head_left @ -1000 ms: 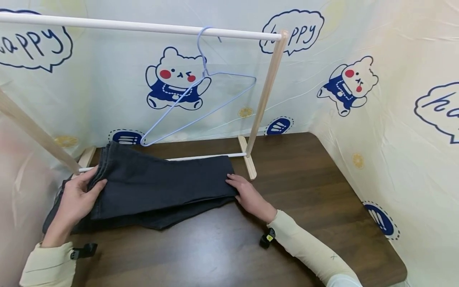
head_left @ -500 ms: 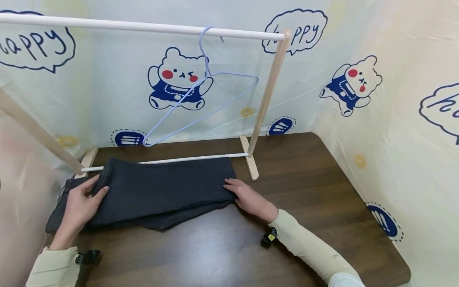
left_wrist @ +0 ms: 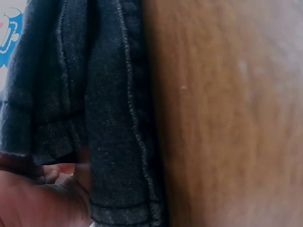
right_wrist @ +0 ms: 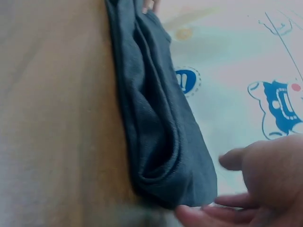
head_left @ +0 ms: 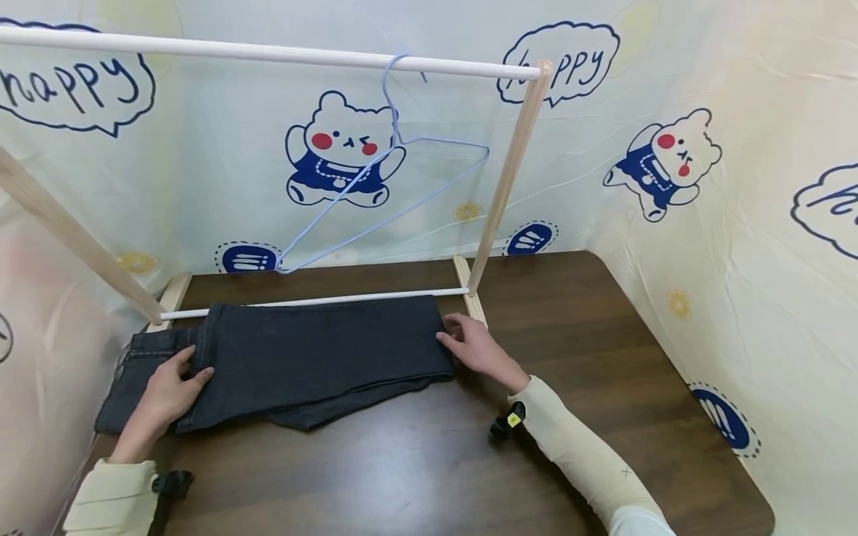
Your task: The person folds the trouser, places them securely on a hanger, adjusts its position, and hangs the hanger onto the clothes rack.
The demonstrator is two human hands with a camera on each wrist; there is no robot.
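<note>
A pair of dark jeans (head_left: 322, 357) lies folded on the table, the legs doubled back towards the waist end at the left. My left hand (head_left: 164, 394) holds the leg hems between thumb and fingers, where they overlap the waist part. In the left wrist view, stitched hem layers (left_wrist: 118, 142) hang around that hand, hiding its fingertips. At the right-hand fold my right hand (head_left: 479, 346) has its fingers loosely bent. The right wrist view shows its thumb held off the cloth and its fingertips (right_wrist: 187, 215) right at the rounded fold.
A clothes rack with a white top rail (head_left: 268, 52) and wooden posts (head_left: 509, 175) stands behind the jeans. One blue wire hanger (head_left: 389, 216) hangs from the rail. The lower white bar (head_left: 362, 298) runs just behind the jeans. Printed sheeting (head_left: 737, 246) encloses the brown table (head_left: 603, 357).
My left hand has lowered the raised hems and moved slightly right, so the folded jeans lie flatter and more of the waist part shows. My right hand has drawn back from the top of the fold.
</note>
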